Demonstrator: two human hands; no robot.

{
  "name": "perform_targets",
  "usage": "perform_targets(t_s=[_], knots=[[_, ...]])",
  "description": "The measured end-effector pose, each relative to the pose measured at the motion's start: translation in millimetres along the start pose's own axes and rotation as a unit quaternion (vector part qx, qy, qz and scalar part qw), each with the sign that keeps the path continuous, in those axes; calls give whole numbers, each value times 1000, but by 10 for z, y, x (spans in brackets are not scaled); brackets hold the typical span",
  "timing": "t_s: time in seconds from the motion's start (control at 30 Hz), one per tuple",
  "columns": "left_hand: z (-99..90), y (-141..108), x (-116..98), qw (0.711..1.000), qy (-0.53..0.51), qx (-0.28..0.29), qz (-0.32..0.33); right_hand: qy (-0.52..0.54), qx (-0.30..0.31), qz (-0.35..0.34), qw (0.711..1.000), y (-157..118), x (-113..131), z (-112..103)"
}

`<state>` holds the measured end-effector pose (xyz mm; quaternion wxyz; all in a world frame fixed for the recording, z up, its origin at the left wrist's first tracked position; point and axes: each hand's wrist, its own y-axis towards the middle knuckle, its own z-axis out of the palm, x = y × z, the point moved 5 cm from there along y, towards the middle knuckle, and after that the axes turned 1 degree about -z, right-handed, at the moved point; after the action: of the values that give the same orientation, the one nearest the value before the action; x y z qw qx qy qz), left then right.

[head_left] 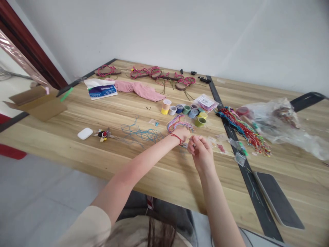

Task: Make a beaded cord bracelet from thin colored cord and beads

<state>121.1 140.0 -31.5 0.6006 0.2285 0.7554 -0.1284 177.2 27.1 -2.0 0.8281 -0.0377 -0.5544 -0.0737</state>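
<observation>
My left hand [183,133] reaches over the table beside a bundle of pink, white and blue threads [176,122]. Its fingers are mostly hidden from me. A red cord bracelet [177,138] circles the left wrist. Close by on the right, my right hand [202,151] is closed, with thumb and fingertips pinched together near the left hand's fingers. What lies in that pinch is too small to make out. Loose blue cords [144,133] spread to the left of my left forearm. A small bag of blue beads [155,122] lies behind them.
Several thread spools [186,109] stand beyond my hands. Small bead bags [220,147], a colourful cord bundle [246,132] and a plastic bag [285,123] are rightward. A phone [279,199] lies near right; a white case [85,133] and cardboard box [38,103] are left.
</observation>
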Motion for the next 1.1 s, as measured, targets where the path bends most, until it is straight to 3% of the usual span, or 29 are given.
perform_targets(t_s=[0.2, 0.3, 0.47, 0.63, 1.1], knots=[[-356, -445, 75, 995, 100, -12, -1, 1, -23, -5, 1000, 120, -95, -111], [-473, -699, 45, 997, 48, -62, 15, -6, -42, -11, 999, 146, -173, -167], [-437, -985, 68, 994, -99, -44, -22, -36, -28, -18, 999, 140, -256, -188], [-422, -1104, 135, 979, -192, -49, -44, -56, -22, -9, 998, 123, -325, -222], [-404, -1191, 254, 966, -245, -48, -62, -96, -46, -7, 994, 100, -415, -200]])
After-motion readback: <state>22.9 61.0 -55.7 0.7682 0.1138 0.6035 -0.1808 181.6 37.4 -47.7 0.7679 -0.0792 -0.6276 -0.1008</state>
